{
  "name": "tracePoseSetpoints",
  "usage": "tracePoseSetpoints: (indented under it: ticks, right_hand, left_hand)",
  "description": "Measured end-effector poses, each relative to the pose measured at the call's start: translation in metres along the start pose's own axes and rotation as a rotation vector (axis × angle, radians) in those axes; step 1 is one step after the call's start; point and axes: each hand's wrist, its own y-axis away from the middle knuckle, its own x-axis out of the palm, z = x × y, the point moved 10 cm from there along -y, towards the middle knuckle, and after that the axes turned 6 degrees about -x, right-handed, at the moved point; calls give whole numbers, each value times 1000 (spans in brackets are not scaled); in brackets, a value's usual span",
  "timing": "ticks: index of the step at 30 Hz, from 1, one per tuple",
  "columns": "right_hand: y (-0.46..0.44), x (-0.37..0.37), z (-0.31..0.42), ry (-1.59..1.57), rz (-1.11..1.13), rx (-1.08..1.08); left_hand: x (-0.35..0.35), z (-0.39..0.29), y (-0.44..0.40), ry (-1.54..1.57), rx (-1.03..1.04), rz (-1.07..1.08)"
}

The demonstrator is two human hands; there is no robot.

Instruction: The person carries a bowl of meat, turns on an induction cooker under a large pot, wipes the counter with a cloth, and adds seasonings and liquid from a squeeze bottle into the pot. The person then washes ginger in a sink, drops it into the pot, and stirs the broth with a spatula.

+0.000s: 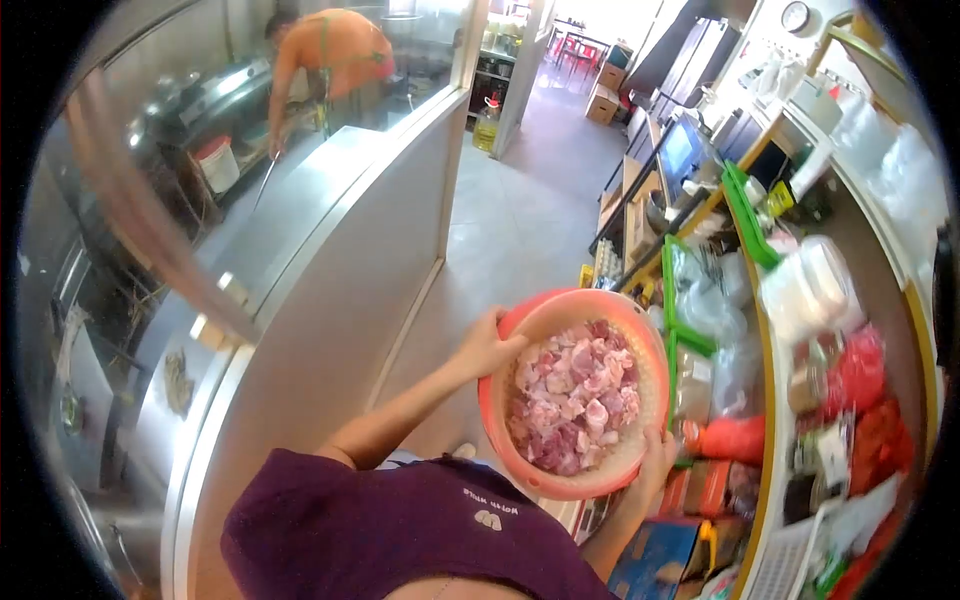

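A round red basin (492, 425) with a pale inner wall is held up in front of my body, tilted so its inside faces me. Chunks of raw meat (575, 395), pink with pale fat, fill its bottom. My left hand (490, 345) grips the rim at the upper left, thumb over the edge and fingers round the outside. On the lower right of the rim, my right hand (657, 455) is closed round the edge, its fingers partly hidden beneath.
Shelves (770, 400) packed with bags, boxes and green baskets (685, 300) line my right. A low partition (330, 310) with glass above runs along my left. Behind it, a person (330, 55) bends over a metal counter (310, 190). Tiled floor (500, 220) leads ahead to a doorway.
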Motion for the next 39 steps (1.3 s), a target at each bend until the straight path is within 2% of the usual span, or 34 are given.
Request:
tracePoseSetpoints:
  ticks: [2,5,8,9,12,13,16,23,27,30,33,39]
  right_hand:
    - [-11,9,0,-19,66,6]
    - [-36,6,-37,-100,183,2]
    - [-53,5,-70,-188,248,-16]
    - [-53,8,-74,-224,253,-11]
    - [-44,11,-65,-256,278,61]
    - [-48,3,-71,-185,235,21]
    - [-33,2,-65,-274,181,66]
    - [-26,-2,-55,-77,71,26]
    - [-31,3,-47,-19,191,24]
    - [-34,20,-25,-14,298,5]
    - [-51,37,-47,-180,477,23]
    - [-79,52,-85,-215,644,5]
  left_hand:
    - [-10,-4,15,-39,-5,-84]
    - [-9,-21,43,-16,63,-255]
    - [0,-22,54,-48,91,-302]
    - [0,-24,55,-145,89,-330]
    - [3,-24,50,-173,73,-330]
    - [4,-31,42,-183,103,-308]
    - [3,-36,35,-170,131,-249]
    - [4,-9,14,-85,101,-133]
    - [0,22,48,-76,7,-228]
    - [-18,16,75,-41,-20,-345]
    - [-12,8,104,-69,26,-472]
    - [10,8,140,-96,35,-697]
